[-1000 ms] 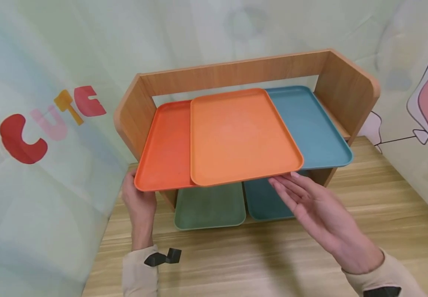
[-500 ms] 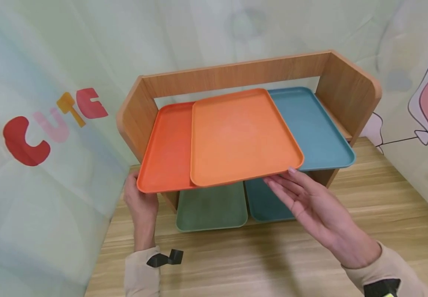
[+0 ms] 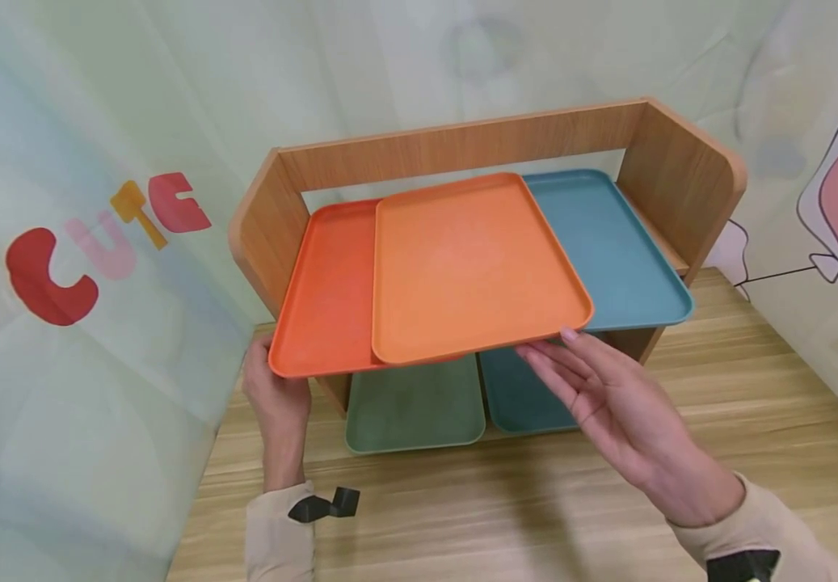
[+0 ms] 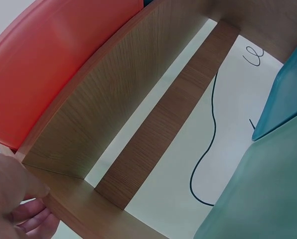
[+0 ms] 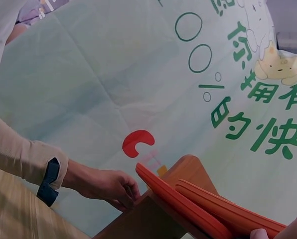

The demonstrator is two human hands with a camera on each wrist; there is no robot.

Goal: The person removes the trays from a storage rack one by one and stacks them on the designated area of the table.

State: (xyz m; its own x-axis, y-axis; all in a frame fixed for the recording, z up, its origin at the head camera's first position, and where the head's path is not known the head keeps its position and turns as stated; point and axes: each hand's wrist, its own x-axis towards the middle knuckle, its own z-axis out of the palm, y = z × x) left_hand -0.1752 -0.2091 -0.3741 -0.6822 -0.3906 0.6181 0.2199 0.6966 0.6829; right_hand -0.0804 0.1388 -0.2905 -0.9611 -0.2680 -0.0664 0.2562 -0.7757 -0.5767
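A light orange tray (image 3: 477, 271) overlaps a red-orange tray (image 3: 327, 291) on its left and a blue tray (image 3: 618, 250) on its right, on the upper level of a wooden shelf (image 3: 462, 147). My right hand (image 3: 625, 412) holds the light orange tray at its front right, thumb at the rim and fingers beneath. Below the red-orange tray's front corner is my left hand (image 3: 278, 404). In the left wrist view that hand (image 4: 11, 199) grips the edge of the shelf's wooden side panel (image 4: 71, 214), thumb and fingers on opposite faces.
On the lower level lie a green tray (image 3: 414, 408) and a dark teal tray (image 3: 524, 396), side by side. The shelf stands on a wood-grain tabletop (image 3: 433, 517). Printed cloth walls (image 3: 135, 364) rise close to its left, back and right.
My right thumb has moved up slightly to the light orange tray's rim. My left hand keeps its grip on the shelf. The head view has shifted a little.
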